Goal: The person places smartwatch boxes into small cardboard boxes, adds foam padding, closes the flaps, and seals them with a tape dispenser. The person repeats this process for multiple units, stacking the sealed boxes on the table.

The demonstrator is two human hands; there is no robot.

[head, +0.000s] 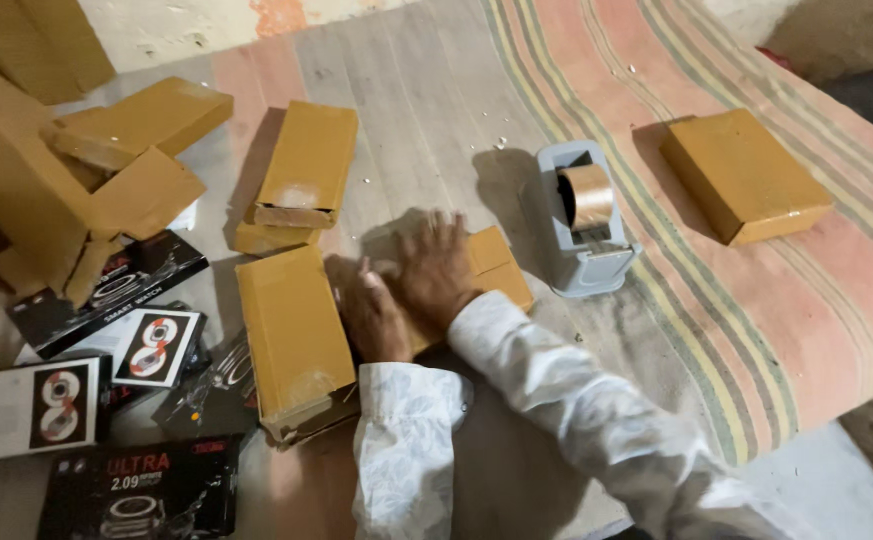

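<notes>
Both hands press flat on a small brown cardboard box (492,268) in the middle of the striped cloth (757,300): the right hand (437,270) lies on top of it and the left hand (377,315) is at its left side. Just right of the box stands a grey tape dispenser (585,222) with a brown roll, and farther right lies one wrapped box (745,175) alone. At the left lie more brown boxes (295,330) and some black and white printed cartons (107,290).

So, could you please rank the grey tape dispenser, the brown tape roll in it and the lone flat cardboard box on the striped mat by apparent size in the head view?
1. Lone flat cardboard box
2. Grey tape dispenser, slightly smaller
3. Brown tape roll, clearly smallest
</notes>
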